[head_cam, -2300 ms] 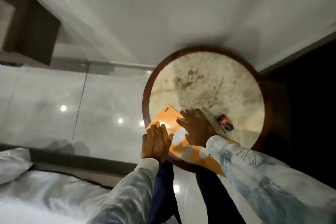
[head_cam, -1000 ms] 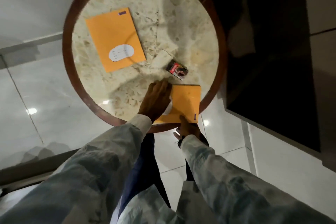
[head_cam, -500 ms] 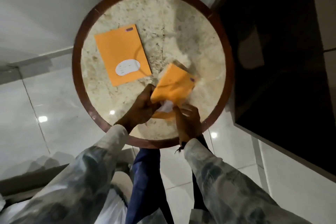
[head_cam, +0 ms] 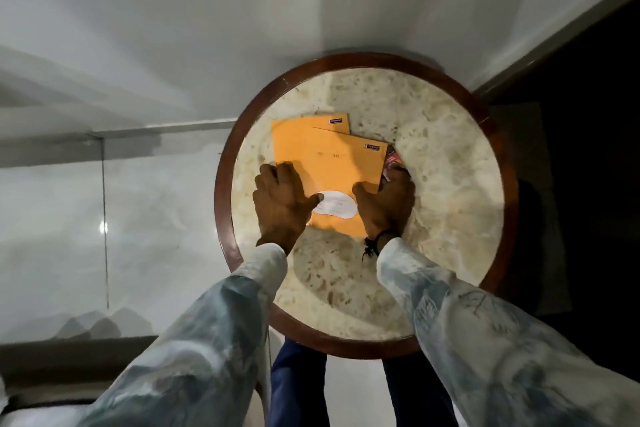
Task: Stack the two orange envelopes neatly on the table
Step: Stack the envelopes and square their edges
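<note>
Two orange envelopes lie overlapped on the round stone table. The top envelope has a white label near my hands and sits skewed over the lower envelope, whose far corner sticks out. My left hand lies flat on the top envelope's left edge, thumb on the label. My right hand presses on its right near corner. Both palms are down on the paper.
A small red and black packet lies against the envelopes' right edge, partly under my right fingers. The table has a dark wooden rim. A white wall stands behind, glossy floor to the left, a dark panel to the right.
The envelope that was lifted in both hands half a second ago now lies on top of the other one. Both hands have come down flat on it.
</note>
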### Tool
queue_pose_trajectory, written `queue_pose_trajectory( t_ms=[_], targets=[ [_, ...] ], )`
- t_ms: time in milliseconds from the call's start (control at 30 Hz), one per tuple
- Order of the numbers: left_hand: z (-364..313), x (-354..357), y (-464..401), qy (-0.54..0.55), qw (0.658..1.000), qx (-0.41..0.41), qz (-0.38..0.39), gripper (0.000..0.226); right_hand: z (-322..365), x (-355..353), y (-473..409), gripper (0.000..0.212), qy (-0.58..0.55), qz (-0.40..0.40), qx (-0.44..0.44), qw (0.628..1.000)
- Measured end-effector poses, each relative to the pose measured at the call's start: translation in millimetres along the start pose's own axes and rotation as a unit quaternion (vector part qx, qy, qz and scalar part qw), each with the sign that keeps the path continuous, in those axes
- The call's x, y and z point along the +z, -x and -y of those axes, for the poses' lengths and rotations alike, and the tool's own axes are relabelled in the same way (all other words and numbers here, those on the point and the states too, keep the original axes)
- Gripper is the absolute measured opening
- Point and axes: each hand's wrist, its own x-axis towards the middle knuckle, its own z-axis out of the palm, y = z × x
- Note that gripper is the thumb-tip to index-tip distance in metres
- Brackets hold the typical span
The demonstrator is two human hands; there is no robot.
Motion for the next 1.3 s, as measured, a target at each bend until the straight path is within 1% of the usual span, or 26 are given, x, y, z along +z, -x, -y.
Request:
queue_pose_trajectory(
  t_ms=[67,167,233,333,367,467,567,633,767,867,900,967,1033,1100,1200,1300],
  targets=[
    [-1.4,1.1,4.9,0.026,0.999,-0.014,-0.014,0.080,2.3,2.8,1.0,0.063,-0.020,-0.001,0.011,1.000],
    [-3.3,0.4,3.8,0.069,0.997,-0.030,0.000,0.077,6.2,8.4,1.2,0.061,-0.022,-0.004,0.015,1.000],
    [-2.3,-0.4,3.0,0.072,0.997,-0.030,0.003,0.077,10.0,9.7,1.1,0.070,-0.024,-0.022,0.026,0.999],
    [-0.6,0.0,5.1,0.053,0.998,-0.016,-0.004,0.076,12.1,11.8,1.0,0.090,-0.009,-0.027,0.030,0.999],
    [-0.2,0.4,6.2,0.049,0.999,-0.014,-0.007,0.075,12.4,12.1,0.3,0.091,-0.006,-0.026,0.028,0.999],
    [-0.8,1.2,9.1,0.039,0.999,-0.010,-0.015,0.073,8.8,9.9,-6.3,0.077,0.032,-0.014,0.004,0.999],
    [-1.1,1.4,8.7,0.031,0.999,-0.016,-0.016,0.075,-1.1,0.8,-18.1,0.067,0.126,0.006,-0.035,0.991],
    [-0.5,1.5,7.9,0.028,0.999,-0.018,-0.016,0.075,-10.7,-10.3,-26.9,0.069,0.156,0.006,-0.034,0.987],
    [-0.9,2.5,8.4,0.029,0.999,-0.015,-0.021,0.072,-25.1,-33.6,-34.7,0.079,0.171,0.000,-0.003,0.985],
    [-2.4,5.0,9.4,0.035,0.999,-0.018,-0.021,0.070,-21.1,-33.1,-27.2,0.078,0.144,-0.022,-0.041,0.988],
    [-3.5,5.9,9.2,0.043,0.999,-0.024,-0.020,0.071,-16.6,-27.5,-22.0,0.076,0.132,-0.012,-0.058,0.989],
    [-5.9,7.5,5.9,0.067,0.996,-0.053,-0.025,0.079,-7.6,-10.7,-11.8,0.066,0.136,0.057,-0.077,0.986],
    [-9.4,8.1,-2.3,0.088,0.990,-0.108,-0.030,0.086,2.9,4.7,-5.9,0.060,0.139,0.108,-0.063,0.982],
    [-13.6,8.1,-15.3,0.112,0.980,-0.160,-0.025,0.082,14.8,16.0,-8.7,0.060,0.146,0.111,-0.061,0.981],
    [-15.8,4.0,-36.8,0.173,0.958,-0.227,0.016,0.073,32.3,26.1,-18.8,0.057,0.178,0.115,-0.089,0.973],
    [-8.9,-0.5,-47.6,0.251,0.933,-0.254,0.042,0.056,41.0,27.1,-32.5,0.052,0.162,0.129,-0.071,0.976]
  ],
)
